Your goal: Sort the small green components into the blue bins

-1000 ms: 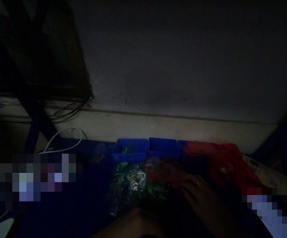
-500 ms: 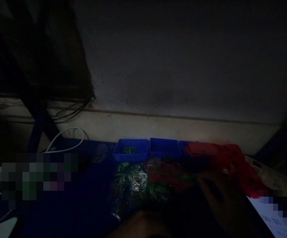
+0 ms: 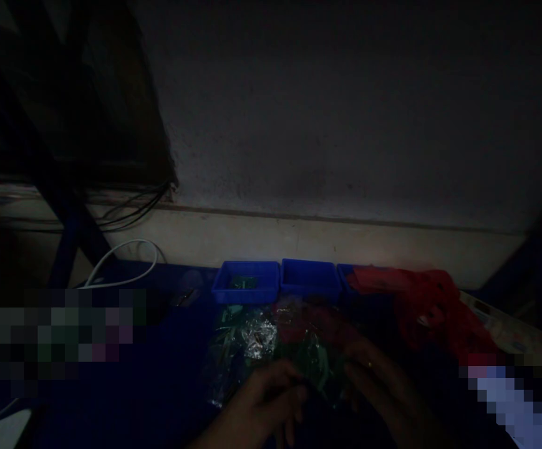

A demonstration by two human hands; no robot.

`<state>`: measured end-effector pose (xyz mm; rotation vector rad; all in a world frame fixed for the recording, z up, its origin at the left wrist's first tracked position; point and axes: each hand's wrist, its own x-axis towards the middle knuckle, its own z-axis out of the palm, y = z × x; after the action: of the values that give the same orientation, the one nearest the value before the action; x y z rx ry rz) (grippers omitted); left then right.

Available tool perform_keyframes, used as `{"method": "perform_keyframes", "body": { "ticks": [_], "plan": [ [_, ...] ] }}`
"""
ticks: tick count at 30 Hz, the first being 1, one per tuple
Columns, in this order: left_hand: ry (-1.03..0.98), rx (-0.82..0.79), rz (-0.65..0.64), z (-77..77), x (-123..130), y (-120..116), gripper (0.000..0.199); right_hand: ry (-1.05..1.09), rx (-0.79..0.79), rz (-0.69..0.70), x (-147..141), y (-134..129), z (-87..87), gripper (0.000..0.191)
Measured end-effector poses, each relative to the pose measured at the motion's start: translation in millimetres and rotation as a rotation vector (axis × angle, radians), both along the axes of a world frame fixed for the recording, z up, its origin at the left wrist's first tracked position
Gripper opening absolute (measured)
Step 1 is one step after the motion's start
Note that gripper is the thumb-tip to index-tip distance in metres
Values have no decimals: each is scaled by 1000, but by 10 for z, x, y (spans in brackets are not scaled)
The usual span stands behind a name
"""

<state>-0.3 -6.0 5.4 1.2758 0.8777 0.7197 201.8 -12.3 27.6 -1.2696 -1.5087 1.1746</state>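
In the dim light, we have our left hand (image 3: 264,402) with its fingers curled beside a clear packet of green pieces (image 3: 318,366), and our right hand (image 3: 385,380) at the packet's other side. We cannot tell whether either grip is pinching anything. A shiny clear packet (image 3: 259,337) lies just beyond our left hand on the blue tabletop (image 3: 130,393). Behind stand three blue bins (image 3: 310,292), red mesh (image 3: 427,308) draped over the rightmost.

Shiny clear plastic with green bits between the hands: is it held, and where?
Too dark to tell: left hand and right hand are near the clear plastic, without a visible grip.
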Motion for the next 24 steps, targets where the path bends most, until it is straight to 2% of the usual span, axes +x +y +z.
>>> {"method": "perform_keyframes", "body": {
  "ticks": [2,5,8,12,17,24],
  "plan": [
    [-47,-53,7,-17,0,20,39,-3,-13,27,17,25,1,21],
    [-9,-63,7,-12,-9,14,38,5,-53,44,18,33,-9,20],
    [54,1,6,16,-14,-12,40,31,-118,68,2,9,-15,21],
    [107,80,47,51,-29,-23,43,-6,-230,97,-26,-34,-34,34],
    [117,225,71,145,-67,-21,43,-64,-229,42,-23,-51,-58,33],
    [178,191,69,158,-81,7,51,32,-262,93,-54,-53,-6,39]
  ]
}}
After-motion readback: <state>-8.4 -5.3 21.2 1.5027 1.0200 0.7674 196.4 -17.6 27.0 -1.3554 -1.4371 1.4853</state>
